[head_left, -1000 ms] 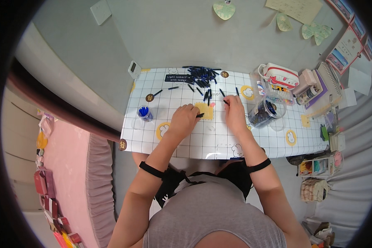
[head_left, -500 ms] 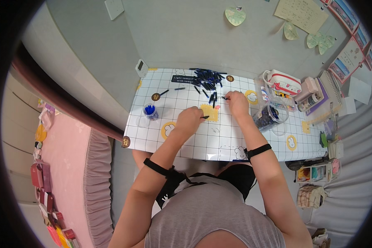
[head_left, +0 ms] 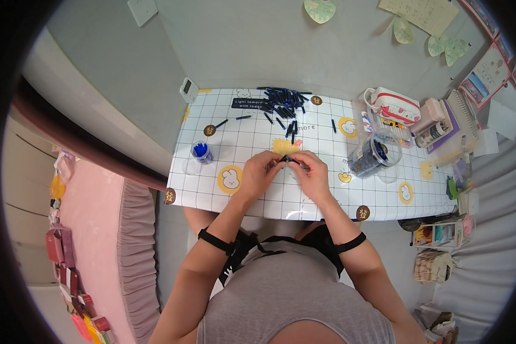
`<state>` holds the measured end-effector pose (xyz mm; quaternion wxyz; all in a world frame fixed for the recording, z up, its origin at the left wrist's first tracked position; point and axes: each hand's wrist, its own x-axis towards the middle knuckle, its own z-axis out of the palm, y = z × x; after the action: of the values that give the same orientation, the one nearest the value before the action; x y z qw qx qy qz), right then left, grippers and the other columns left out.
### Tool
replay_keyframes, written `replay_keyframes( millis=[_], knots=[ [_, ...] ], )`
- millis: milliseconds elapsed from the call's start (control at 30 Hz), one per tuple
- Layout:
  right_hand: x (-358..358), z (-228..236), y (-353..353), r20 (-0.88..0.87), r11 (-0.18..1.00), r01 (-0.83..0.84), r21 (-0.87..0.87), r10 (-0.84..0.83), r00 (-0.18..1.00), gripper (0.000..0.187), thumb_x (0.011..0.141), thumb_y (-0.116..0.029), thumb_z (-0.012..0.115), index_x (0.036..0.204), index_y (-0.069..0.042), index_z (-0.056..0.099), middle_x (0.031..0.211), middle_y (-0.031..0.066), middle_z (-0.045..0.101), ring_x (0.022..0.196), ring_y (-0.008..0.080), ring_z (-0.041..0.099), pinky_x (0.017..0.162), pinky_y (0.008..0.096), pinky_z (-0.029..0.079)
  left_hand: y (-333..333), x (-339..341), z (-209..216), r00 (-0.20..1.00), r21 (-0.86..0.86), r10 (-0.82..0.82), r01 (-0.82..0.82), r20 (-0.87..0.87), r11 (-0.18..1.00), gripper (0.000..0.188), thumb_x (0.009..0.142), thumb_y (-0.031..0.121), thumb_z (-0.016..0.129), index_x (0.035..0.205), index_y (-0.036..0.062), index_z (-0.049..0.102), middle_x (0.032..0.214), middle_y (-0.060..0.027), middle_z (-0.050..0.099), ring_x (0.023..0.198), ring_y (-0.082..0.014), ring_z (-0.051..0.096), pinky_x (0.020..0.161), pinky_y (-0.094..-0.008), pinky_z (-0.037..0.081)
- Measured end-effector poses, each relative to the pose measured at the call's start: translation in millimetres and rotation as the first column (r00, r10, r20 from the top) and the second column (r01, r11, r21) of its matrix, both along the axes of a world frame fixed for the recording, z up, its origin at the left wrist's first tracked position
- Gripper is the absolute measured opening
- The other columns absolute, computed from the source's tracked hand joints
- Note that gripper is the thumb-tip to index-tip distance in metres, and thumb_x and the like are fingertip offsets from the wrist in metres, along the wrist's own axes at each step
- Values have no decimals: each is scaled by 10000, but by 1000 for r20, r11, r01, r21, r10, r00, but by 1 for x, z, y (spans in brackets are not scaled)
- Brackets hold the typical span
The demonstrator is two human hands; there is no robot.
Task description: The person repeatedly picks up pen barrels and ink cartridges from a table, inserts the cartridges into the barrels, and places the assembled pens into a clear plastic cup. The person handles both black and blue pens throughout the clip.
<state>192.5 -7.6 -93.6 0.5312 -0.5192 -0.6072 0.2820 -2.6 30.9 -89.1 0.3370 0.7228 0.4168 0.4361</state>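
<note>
My left hand (head_left: 260, 175) and my right hand (head_left: 311, 178) meet over the near middle of the desk. Their fingertips pinch a short dark tube (head_left: 286, 159) between them; whether it is one piece or two cannot be made out. Just beyond them lie a few similar tubes (head_left: 292, 129), and farther back is a heap of black and dark-blue tubes (head_left: 285, 102). A small clear jar (head_left: 202, 155) with bright blue pieces stands to the left. On the right, a large clear tub (head_left: 368, 159) leans over with dark pieces inside.
The desk (head_left: 252, 200) has a white gridded cover. A single dark tube (head_left: 334, 126) lies right of the heap. At the back right are a white and red pouch (head_left: 397, 108) and notebooks (head_left: 441, 129). A small white timer (head_left: 188, 90) stands by the wall.
Both hands were apart, each with a small dark piece at its fingers. My right hand has come left and nearer, and the fingertips of both hands now meet. The view has shifted slightly.
</note>
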Motion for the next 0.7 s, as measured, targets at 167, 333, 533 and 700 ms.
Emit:
replay_keyframes(
  millis=[167,333,533,700],
  knots=[
    [2,5,0,28,1000,-20,4,20,999,189,980,-3,818,1168,-15,803,1100,99,804,926,204,776,743,299,602,-3,0,3,999,20,-4,5,-54,1000,201,944,132,891,1086,30,792,897,-101,780,742,-261,700,696,-365,575],
    [1,4,0,-3,1000,-27,-14,27,1000,204,972,-7,828,1174,-13,807,1077,107,814,907,199,785,727,300,607,-6,-2,7,995,34,0,3,-95,999,187,959,135,867,1107,34,814,927,-114,812,758,-290,713,721,-393,584],
    [2,-2,0,12,1000,28,-5,-28,1000,217,930,-37,886,1140,-21,830,1030,112,831,872,205,787,721,301,606,-5,-1,11,991,135,-3,21,-131,991,172,962,97,843,1124,42,835,988,-140,820,810,-332,720,805,-418,599],
    [1,-4,-1,-1,999,35,-6,-35,999,226,895,-60,927,1107,-28,853,1041,109,838,867,205,785,712,303,598,-1,0,10,997,236,17,1,-76,972,186,944,40,846,1130,35,841,1019,-136,818,872,-314,747,807,-406,616]
  ],
)
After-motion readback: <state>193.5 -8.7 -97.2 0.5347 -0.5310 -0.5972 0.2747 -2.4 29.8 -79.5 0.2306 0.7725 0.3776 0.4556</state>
